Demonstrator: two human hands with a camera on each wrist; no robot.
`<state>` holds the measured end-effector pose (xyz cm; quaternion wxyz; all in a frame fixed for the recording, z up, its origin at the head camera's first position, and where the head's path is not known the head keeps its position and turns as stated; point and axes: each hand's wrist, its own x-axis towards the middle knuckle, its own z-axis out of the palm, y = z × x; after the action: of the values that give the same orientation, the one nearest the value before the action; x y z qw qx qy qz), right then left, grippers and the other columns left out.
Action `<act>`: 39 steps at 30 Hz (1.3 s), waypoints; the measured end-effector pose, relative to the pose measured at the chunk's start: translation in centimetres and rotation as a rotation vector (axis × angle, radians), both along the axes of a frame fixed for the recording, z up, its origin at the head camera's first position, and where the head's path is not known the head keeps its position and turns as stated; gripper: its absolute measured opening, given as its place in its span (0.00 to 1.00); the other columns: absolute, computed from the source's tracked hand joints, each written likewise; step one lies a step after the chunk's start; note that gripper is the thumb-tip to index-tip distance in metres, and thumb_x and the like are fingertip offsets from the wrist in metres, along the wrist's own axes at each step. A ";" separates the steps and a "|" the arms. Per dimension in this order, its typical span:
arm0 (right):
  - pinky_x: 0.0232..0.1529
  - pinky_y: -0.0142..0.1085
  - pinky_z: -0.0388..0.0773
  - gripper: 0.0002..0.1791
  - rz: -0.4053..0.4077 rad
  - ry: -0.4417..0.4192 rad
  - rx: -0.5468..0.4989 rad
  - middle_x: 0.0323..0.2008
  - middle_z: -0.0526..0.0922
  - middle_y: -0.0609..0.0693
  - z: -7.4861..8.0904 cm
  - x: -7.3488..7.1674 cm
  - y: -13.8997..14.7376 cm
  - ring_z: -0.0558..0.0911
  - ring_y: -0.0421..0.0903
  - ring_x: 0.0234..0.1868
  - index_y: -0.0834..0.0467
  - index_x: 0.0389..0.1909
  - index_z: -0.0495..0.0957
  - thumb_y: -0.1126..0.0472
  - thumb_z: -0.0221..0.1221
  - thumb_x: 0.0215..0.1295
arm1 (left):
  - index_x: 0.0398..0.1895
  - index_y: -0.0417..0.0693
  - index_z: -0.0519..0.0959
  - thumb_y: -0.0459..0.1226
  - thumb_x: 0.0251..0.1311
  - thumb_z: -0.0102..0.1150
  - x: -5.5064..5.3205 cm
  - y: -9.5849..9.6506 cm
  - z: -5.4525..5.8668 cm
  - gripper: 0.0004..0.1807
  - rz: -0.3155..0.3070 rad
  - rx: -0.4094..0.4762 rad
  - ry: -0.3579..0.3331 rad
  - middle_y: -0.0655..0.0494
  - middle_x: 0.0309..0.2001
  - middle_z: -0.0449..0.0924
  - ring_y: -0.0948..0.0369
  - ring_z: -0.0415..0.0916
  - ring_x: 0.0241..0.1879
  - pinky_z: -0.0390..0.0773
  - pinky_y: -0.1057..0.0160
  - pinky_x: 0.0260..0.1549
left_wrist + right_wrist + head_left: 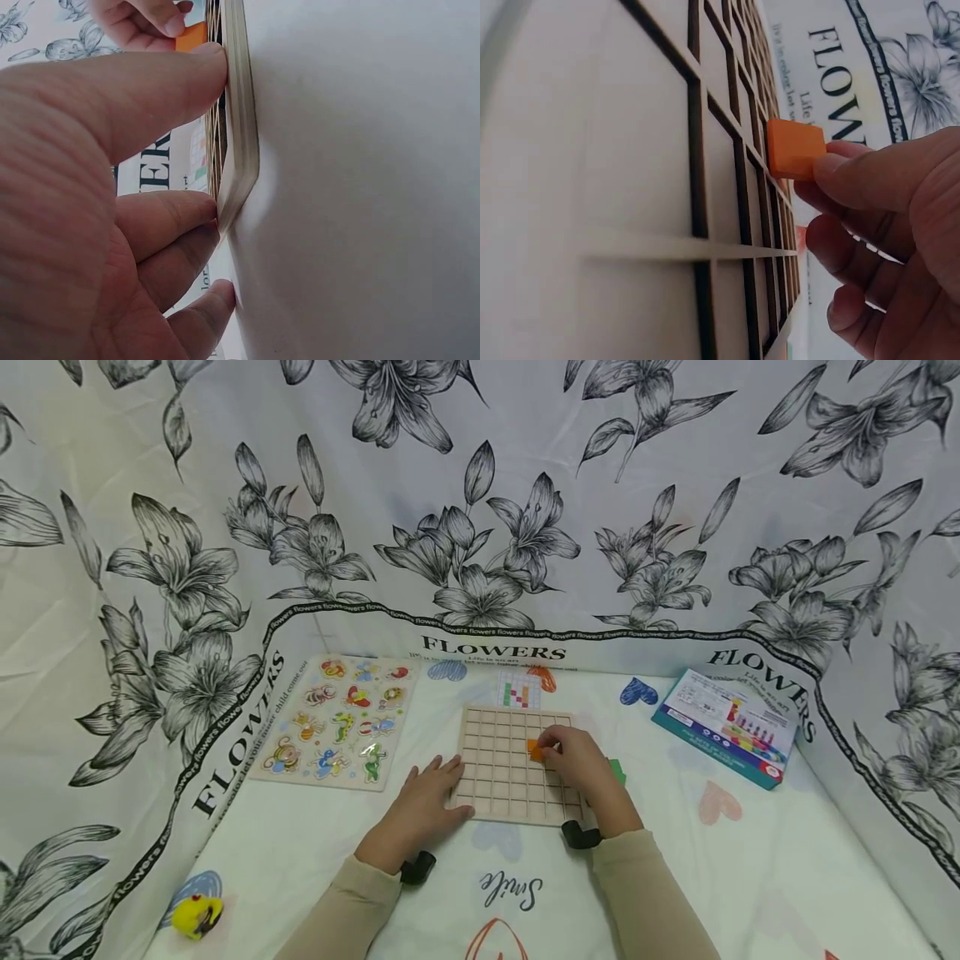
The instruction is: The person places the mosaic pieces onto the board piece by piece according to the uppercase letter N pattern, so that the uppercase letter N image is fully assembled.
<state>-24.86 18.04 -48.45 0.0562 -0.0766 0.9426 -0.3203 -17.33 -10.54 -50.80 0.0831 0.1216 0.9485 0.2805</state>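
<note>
The wooden grid board (pixel 495 781) lies flat on the cloth between both hands. My right hand (pixel 581 764) pinches a small orange square tile (pixel 795 150) between thumb and fingertips, right at the grid in the board's right half. Beside the board's near left corner is my left hand (pixel 423 810), its fingers spread and fairly straight. In the left wrist view its thumb (pixel 180 86) rests on one edge of the board and its fingertips touch another. A green piece (pixel 617 771) shows partly behind the right wrist.
A pattern card (pixel 519 690) with coloured squares lies behind the board. To the left is an animal picture puzzle board (pixel 345 702); to the right, a teal toy box (pixel 727 727). A yellow toy (pixel 197 916) sits at front left. Flower-printed cloth (pixel 480 552) hangs behind.
</note>
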 end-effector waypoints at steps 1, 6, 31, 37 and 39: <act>0.48 0.43 0.82 0.06 -0.006 -0.007 0.004 0.44 0.88 0.48 -0.1 -0.1 -0.1 0.79 0.49 0.42 0.51 0.48 0.87 0.63 0.64 0.78 | 0.81 0.42 0.71 0.49 0.67 0.75 0.0 0.0 0.0 0.44 0.001 -0.002 0.002 0.51 0.85 0.63 0.43 0.52 0.87 0.46 0.30 0.85; 0.49 0.45 0.83 0.05 -0.005 0.006 0.005 0.44 0.88 0.47 -0.5 -0.7 -0.4 0.80 0.50 0.43 0.51 0.47 0.87 0.63 0.64 0.79 | 0.81 0.42 0.71 0.49 0.66 0.76 0.1 0.2 0.2 0.44 0.006 -0.009 0.009 0.51 0.85 0.64 0.43 0.53 0.87 0.46 0.30 0.85; 0.55 0.49 0.85 0.07 0.075 0.022 0.023 0.47 0.87 0.51 -2.0 -0.3 -0.3 0.83 0.49 0.46 0.55 0.45 0.91 0.67 0.66 0.76 | 0.81 0.41 0.71 0.49 0.66 0.76 0.1 0.2 0.0 0.44 0.001 -0.015 0.025 0.51 0.84 0.64 0.42 0.54 0.87 0.48 0.29 0.84; 0.52 0.47 0.84 0.07 0.070 0.020 -0.001 0.48 0.86 0.50 -1.7 -0.2 0.2 0.81 0.49 0.45 0.54 0.47 0.90 0.66 0.65 0.77 | 0.81 0.42 0.72 0.49 0.66 0.76 0.1 0.1 0.0 0.44 0.001 -0.018 0.031 0.51 0.84 0.64 0.42 0.54 0.87 0.48 0.29 0.84; 0.49 0.45 0.82 0.09 0.050 0.019 -0.017 0.49 0.86 0.52 -1.2 -0.3 1.0 0.80 0.49 0.44 0.55 0.51 0.89 0.65 0.63 0.79 | 0.81 0.42 0.71 0.49 0.66 0.76 0.1 0.0 0.0 0.44 -0.002 -0.016 0.030 0.51 0.85 0.64 0.42 0.54 0.87 0.48 0.29 0.84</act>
<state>-25.15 19.04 -49.68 0.0547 -0.1037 0.9381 -0.3260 -17.26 -10.52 -50.81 0.0699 0.1261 0.9518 0.2709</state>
